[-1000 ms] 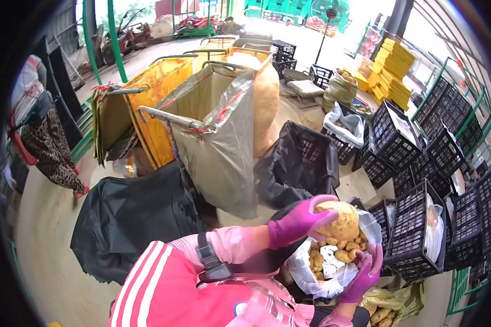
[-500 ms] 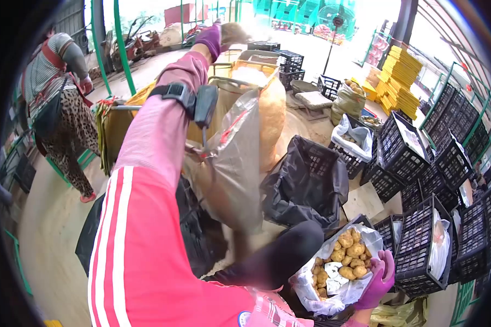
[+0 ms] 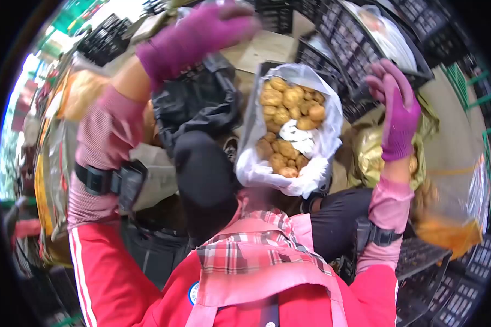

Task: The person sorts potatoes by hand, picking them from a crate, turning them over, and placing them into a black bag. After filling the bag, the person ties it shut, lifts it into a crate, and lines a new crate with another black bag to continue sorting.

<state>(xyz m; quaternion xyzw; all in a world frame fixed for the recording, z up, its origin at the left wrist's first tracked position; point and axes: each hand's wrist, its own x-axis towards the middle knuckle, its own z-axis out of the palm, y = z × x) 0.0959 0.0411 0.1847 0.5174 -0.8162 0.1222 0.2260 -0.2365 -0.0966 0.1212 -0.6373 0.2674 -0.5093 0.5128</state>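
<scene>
A crate lined with a white plastic bag sits in front of my knees, filled with several brown potatoes and a white paper scrap. My left hand, in a purple glove, is raised above and to the left of the crate; it is blurred, the fingers are spread and nothing is in it. My right hand, also gloved in purple, hovers to the right of the bag with its fingers apart over a black crate, clear of the bag.
A crate lined with black plastic lies left of the potatoes. Black mesh crates stand beyond. A yellowish bag of potatoes lies under my right arm, a clear bag with orange contents at right. Tall sacks stand at left.
The view has tipped down toward my lap. My left arm, which flung a large potato toward the far sacks, has swung back empty. My right hand has let go of the bag's rim.
</scene>
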